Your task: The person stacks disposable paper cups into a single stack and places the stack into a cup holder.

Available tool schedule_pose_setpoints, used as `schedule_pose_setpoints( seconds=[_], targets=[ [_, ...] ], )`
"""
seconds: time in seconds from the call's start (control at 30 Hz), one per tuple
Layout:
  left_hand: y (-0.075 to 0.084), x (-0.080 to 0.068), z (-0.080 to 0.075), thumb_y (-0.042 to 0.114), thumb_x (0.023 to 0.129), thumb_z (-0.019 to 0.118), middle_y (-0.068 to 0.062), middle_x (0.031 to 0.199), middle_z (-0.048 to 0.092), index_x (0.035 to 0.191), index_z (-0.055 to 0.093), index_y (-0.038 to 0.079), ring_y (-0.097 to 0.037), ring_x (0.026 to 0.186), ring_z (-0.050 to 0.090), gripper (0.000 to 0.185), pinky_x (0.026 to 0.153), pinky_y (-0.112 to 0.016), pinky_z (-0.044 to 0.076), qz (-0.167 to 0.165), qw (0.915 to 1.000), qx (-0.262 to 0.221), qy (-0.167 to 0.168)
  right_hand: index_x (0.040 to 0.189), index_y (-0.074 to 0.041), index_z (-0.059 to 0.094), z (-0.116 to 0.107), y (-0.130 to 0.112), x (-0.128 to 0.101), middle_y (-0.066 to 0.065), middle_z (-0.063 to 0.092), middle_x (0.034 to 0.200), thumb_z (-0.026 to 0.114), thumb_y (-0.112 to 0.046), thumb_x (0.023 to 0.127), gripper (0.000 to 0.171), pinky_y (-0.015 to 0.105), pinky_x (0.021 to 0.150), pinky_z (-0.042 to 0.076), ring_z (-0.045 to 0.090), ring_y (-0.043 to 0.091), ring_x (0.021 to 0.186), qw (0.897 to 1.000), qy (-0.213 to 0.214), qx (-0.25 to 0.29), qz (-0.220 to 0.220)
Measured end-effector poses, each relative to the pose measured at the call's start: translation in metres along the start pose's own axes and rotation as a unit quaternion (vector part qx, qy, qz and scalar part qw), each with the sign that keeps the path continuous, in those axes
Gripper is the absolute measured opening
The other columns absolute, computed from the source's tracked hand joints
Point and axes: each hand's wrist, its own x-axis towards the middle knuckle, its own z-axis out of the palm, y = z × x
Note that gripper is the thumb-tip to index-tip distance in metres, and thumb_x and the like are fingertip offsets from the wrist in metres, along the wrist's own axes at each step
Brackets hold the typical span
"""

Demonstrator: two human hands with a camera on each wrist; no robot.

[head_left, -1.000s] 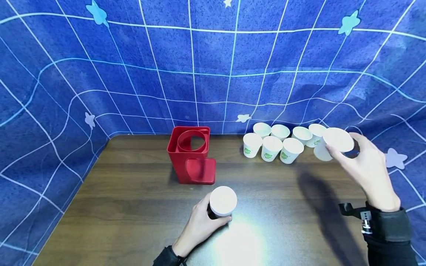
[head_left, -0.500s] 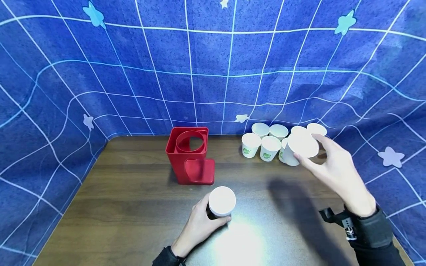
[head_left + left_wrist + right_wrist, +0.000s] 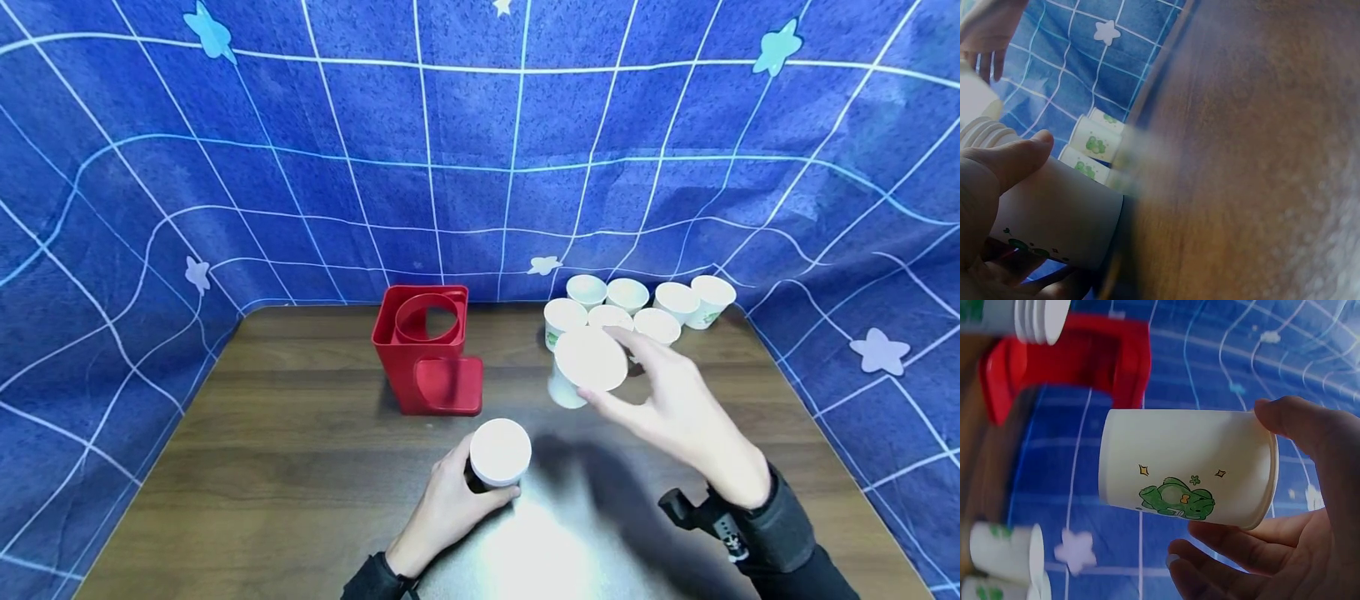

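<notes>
One cup (image 3: 587, 365) now nearer stack (image 3: 498, 454).

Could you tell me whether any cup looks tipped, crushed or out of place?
Nothing stands out. The right hand holds one cup tilted in the air, the left hand steadies a stack of cups on the table, and the other cups stand upright.

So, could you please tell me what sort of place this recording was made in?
Probably a makeshift recording booth: a blue star-print cloth walls in a small wooden table holding only paper cups and a red holder.
</notes>
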Motion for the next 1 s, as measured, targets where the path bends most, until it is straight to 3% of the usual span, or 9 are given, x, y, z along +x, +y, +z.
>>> schedule_pose_setpoints(
  seconds=[0.2, 0.47, 0.67, 1.0],
  targets=[
    [-0.002, 0.0, 0.0, 0.036, 0.069, 0.096, 0.003, 0.128, 0.07, 0.14, 0.059, 0.017, -0.016, 0.118, 0.066, 0.082, 0.1, -0.048, 0.049, 0.018, 0.9997, 0.014, 0.01, 0.137, -0.015, 0.062, 0.023, -0.02, 0.001, -0.005, 0.069, 0.125, 0.089, -0.029, 0.079, 0.066, 0.027, 0.083, 0.055, 0.063, 0.008, 0.104, 0.998, -0.037, 0.044, -0.032],
    [-0.002, 0.001, -0.001, 0.036, 0.072, 0.094, 0.007, 0.119, 0.071, 0.139, 0.057, 0.02, -0.012, 0.108, 0.067, 0.079, 0.093, -0.038, 0.055, 0.028, 0.9993, 0.022, 0.007, 0.138, -0.015, 0.06, 0.043, -0.039, -0.003, -0.008, 0.067, 0.127, 0.086, -0.036, 0.082, 0.065, 0.032, 0.087, 0.058, 0.064, 0.005, 0.108, 0.99, -0.09, 0.094, -0.047],
    [-0.003, 0.002, -0.001, 0.039, 0.072, 0.094, 0.008, 0.118, 0.071, 0.137, 0.058, 0.021, -0.012, 0.108, 0.067, 0.076, 0.095, -0.039, 0.054, 0.03, 0.9994, 0.019, 0.0, 0.138, -0.016, 0.059, 0.053, -0.042, -0.008, -0.006, 0.066, 0.13, 0.083, -0.041, 0.086, 0.063, 0.038, 0.092, 0.059, 0.064, 0.008, 0.114, 0.986, -0.12, 0.109, -0.04],
    [-0.002, 0.0, -0.002, 0.039, 0.071, 0.094, 0.01, 0.117, 0.071, 0.132, 0.06, 0.021, -0.011, 0.11, 0.067, 0.072, 0.099, -0.041, 0.053, 0.021, 0.9995, 0.023, 0.002, 0.136, -0.013, 0.06, 0.069, -0.039, -0.017, -0.003, 0.067, 0.128, 0.081, -0.046, 0.087, 0.063, 0.036, 0.095, 0.058, 0.065, 0.01, 0.115, 0.987, -0.128, 0.085, -0.053]
  ],
)
